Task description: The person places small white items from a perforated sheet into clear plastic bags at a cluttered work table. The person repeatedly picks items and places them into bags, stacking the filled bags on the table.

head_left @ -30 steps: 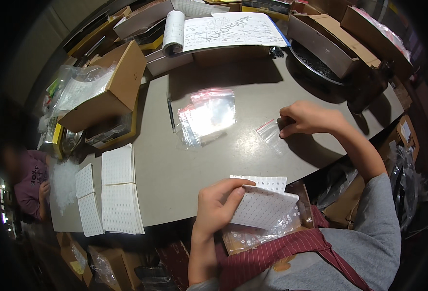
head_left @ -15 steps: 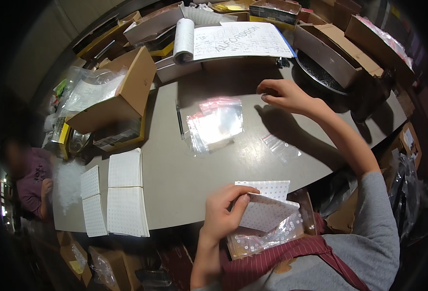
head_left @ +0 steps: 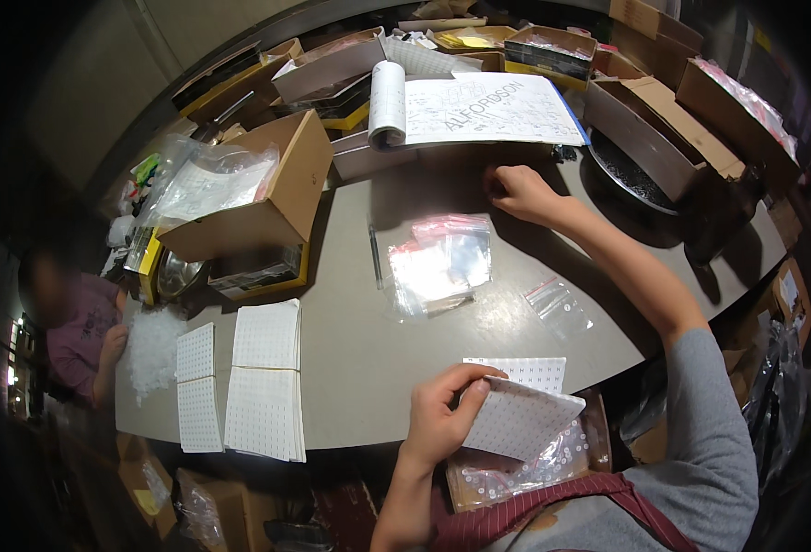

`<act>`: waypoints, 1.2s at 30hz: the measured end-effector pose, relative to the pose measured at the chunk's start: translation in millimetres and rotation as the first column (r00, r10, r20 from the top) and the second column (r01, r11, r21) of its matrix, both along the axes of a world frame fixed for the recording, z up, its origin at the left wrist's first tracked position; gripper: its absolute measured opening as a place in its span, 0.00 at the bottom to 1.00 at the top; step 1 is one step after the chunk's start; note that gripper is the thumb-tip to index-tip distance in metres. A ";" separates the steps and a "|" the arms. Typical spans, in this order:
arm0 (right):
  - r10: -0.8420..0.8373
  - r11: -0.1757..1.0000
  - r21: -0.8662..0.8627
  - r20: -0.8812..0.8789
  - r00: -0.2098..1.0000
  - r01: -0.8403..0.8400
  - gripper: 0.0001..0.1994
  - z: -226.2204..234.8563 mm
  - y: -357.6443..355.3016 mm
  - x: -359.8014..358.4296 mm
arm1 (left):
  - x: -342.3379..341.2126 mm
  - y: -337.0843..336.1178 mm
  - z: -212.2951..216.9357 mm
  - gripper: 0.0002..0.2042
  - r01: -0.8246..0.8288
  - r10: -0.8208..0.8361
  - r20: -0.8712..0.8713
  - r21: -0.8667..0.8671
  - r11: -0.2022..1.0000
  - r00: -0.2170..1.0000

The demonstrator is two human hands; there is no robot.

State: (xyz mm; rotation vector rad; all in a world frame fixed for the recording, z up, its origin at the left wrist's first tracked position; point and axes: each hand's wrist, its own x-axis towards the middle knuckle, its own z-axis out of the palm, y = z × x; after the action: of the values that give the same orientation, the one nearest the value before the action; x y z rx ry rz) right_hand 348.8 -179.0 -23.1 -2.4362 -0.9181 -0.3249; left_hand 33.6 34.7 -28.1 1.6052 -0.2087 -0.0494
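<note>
My left hand (head_left: 448, 412), low in the middle, pinches a folded sheet of small printed labels (head_left: 525, 421) between thumb and fingers. One flap of it stands up behind, showing rows of repeated marks. Beneath the sheet, at the table's near edge, a carton (head_left: 465, 489) holds clear bags with small round white pieces. Over the far part of the table, my right hand (head_left: 523, 195) has its fingers curled inward; whether anything is between them is hidden. Nearest to it lies a pile of clear zip bags (head_left: 442, 262) with reddish tops. A small zip bag (head_left: 560, 306) with little round pieces lies to the right.
Left are stacks of label sheets (head_left: 264, 391), a heap of small translucent pieces (head_left: 154, 354) and a tilted carton (head_left: 240, 221). A pen (head_left: 375, 258) lies beside the bags. A notepad (head_left: 493, 110) and a round pan (head_left: 631, 175) are farther back. Another person (head_left: 83, 331) sits left.
The whole view has shifted, so the table sits lower and further right. Against the table, my right hand has moved left and slightly away. My left hand still holds the label sheet.
</note>
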 end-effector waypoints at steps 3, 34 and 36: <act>0.002 1.000 -0.025 0.001 1.000 -0.002 0.09 2.5 4.6 -3.8 | -1.4 0.2 0.6 0.09 -0.007 0.007 -0.010 -0.006 1.000 1.000; 0.448 0.874 0.124 -0.582 0.679 -0.470 0.13 77.3 7.7 -193.8 | 1.7 -2.9 11.2 0.06 0.038 -0.090 0.249 0.205 0.978 0.964; 0.444 0.867 0.112 -0.615 0.652 -0.486 0.13 78.3 12.9 -197.9 | 1.6 -2.2 10.5 0.05 0.039 -0.104 0.290 0.221 0.974 0.951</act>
State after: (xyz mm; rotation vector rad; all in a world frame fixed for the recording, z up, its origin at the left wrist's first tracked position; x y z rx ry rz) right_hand 150.9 -166.1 55.3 -2.0137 -1.1841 0.6832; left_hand 35.2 32.5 -17.6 1.8155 -0.5129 0.1209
